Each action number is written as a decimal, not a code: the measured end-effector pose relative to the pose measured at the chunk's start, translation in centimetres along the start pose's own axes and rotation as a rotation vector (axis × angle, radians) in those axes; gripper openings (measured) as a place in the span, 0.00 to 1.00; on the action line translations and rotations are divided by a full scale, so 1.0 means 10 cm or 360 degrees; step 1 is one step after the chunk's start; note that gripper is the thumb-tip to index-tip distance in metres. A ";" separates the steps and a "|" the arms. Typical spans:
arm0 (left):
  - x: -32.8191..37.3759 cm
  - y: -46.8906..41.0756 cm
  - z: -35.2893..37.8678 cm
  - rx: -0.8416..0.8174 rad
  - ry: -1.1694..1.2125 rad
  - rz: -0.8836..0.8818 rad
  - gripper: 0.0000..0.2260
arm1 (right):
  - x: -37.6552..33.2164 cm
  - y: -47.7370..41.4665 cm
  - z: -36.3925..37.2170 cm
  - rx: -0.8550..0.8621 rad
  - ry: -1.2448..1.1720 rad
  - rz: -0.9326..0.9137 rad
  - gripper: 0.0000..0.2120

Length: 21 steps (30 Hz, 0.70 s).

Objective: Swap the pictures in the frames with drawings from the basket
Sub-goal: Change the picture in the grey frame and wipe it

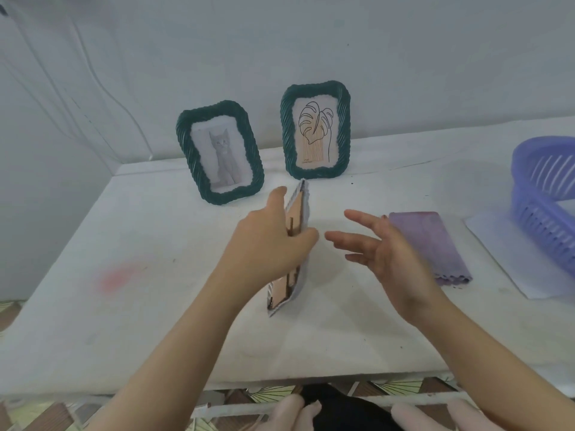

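Note:
Two dark green rope-edged frames stand at the back of the white table. The left frame [220, 152] shows a grey cat picture, the right frame [315, 129] a line drawing of a leaf. My left hand [267, 244] grips a third frame [295, 213] edge-on in mid-table, its lower end touching the table; its brown back board with a stand faces my left hand. My right hand [382, 247] hovers just right of that frame, fingers spread and holding nothing. A purple slotted basket [544, 194] sits at the far right edge; what it holds is hidden.
A folded purple cloth [429, 244] lies on the table behind my right hand. A white sheet [494, 244] lies under the basket. The wall runs close behind the frames. A tiled floor shows below the table's front edge.

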<state>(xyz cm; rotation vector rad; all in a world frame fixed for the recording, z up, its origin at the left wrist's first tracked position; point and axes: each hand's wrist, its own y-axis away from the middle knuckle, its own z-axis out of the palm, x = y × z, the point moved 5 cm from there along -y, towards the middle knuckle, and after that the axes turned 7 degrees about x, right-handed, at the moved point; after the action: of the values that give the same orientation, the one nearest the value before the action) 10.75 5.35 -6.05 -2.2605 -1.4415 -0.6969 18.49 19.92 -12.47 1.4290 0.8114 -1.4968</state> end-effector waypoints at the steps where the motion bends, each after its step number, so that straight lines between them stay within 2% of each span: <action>1: -0.02 0.01 -0.05 0.0004 0.0050 -0.0012 0.29 | 0.01 -0.02 -0.06 0.0090 0.0114 -0.0039 0.19; 4: -0.17 0.05 -0.20 0.0102 0.0357 -0.0083 0.20 | 0.07 -0.05 -0.26 0.0324 0.0291 -0.0083 0.15; 6: -0.34 0.03 -0.22 0.0126 0.0690 -0.0222 0.17 | 0.14 -0.04 -0.33 0.0360 0.0286 -0.0036 0.13; 9: -0.54 0.04 0.01 0.0005 0.1204 -0.0423 0.21 | 0.26 -0.03 -0.32 0.0322 0.0284 0.0043 0.11; 13: -0.59 0.12 0.40 -0.0069 0.1502 -0.0448 0.23 | 0.32 -0.04 -0.31 0.0335 0.0188 0.0076 0.13; 16: -0.59 0.15 0.62 -0.0083 0.1370 -0.0363 0.22 | 0.34 -0.06 -0.40 0.0478 0.0423 -0.0029 0.18; 21: -0.62 0.13 0.77 0.0020 0.0704 0.0025 0.21 | 0.30 -0.07 -0.45 0.0543 0.0896 -0.0296 0.20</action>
<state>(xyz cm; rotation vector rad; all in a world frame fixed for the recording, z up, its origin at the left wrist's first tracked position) 11.31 4.53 -16.04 -1.9411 -1.2045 -1.0954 19.82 23.87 -16.02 2.1348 1.0821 -1.4291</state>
